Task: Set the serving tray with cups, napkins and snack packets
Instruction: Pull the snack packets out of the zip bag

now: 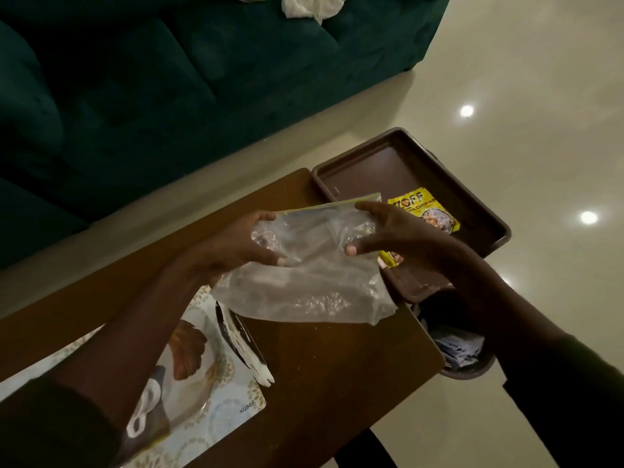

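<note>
From the head camera, your left hand and right hand each pinch an edge of a clear bag, thumbs under, fingers curled over, above the table. One yellow packet lies in the tray. The tray overhangs the table edge above a bin; lean on that side and it could tip. The limp bag may also slip.

The clear plastic bag I hold is thin, crinkled and faintly shiny. The brown serving tray looks like smooth, satin plastic. On it lies a glossy yellow snack packet. My wooden table is dark with a dull sheen; the placemat printed and slick. The sofa is matt teal velvet, the floor polished tile.
</note>
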The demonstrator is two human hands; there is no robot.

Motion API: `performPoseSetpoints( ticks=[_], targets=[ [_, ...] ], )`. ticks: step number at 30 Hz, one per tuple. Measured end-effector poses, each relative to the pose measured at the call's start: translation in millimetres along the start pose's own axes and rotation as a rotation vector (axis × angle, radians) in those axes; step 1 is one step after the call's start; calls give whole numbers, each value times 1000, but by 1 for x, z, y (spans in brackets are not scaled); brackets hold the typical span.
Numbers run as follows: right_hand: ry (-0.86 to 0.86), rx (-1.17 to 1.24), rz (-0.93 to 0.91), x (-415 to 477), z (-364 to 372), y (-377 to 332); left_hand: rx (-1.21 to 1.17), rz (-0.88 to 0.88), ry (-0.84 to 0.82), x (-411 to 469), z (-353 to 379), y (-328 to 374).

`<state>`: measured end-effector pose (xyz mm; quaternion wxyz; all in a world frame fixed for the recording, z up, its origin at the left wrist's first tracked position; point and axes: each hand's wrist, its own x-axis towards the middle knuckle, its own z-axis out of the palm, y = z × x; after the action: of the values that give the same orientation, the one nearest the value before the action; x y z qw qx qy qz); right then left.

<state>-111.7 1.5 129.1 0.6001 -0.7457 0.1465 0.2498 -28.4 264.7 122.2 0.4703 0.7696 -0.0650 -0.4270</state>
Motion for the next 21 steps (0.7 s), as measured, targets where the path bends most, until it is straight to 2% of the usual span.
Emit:
performPoseSetpoints(
  ticks=[1,3,5,8,10,11,12,14,15,16,18,20,21],
  targets=[
    [23,-159,25,-2,1,-2,-45,19,64,0,3,-1],
    [187,-563,53,0,5,2,-53,87,293,2,11,-2],
    [427,-741,-83,4,5,8,92,154,535,6,19,0],
    [661,-698,-172,9,-4,15,317,185,733,8,32,3],
    [700,-665,-186,12,-8,21,440,206,805,11,39,2],
    [697,-528,-190,11,-5,22,457,228,833,13,42,2],
    [649,-300,-196,8,-3,22,439,258,850,14,44,3],
    [370,200,-220,0,5,24,384,290,863,15,49,7],
    [235,325,-233,-3,10,28,360,286,866,15,50,8],
    [152,323,-219,-5,16,33,335,269,866,14,51,8],
    [202,55,-151,-7,30,41,293,210,868,12,57,8],
    [467,-192,-111,-1,46,48,283,165,868,9,67,7],
    [617,-204,-145,1,52,47,281,151,858,8,74,7]
  ],
)
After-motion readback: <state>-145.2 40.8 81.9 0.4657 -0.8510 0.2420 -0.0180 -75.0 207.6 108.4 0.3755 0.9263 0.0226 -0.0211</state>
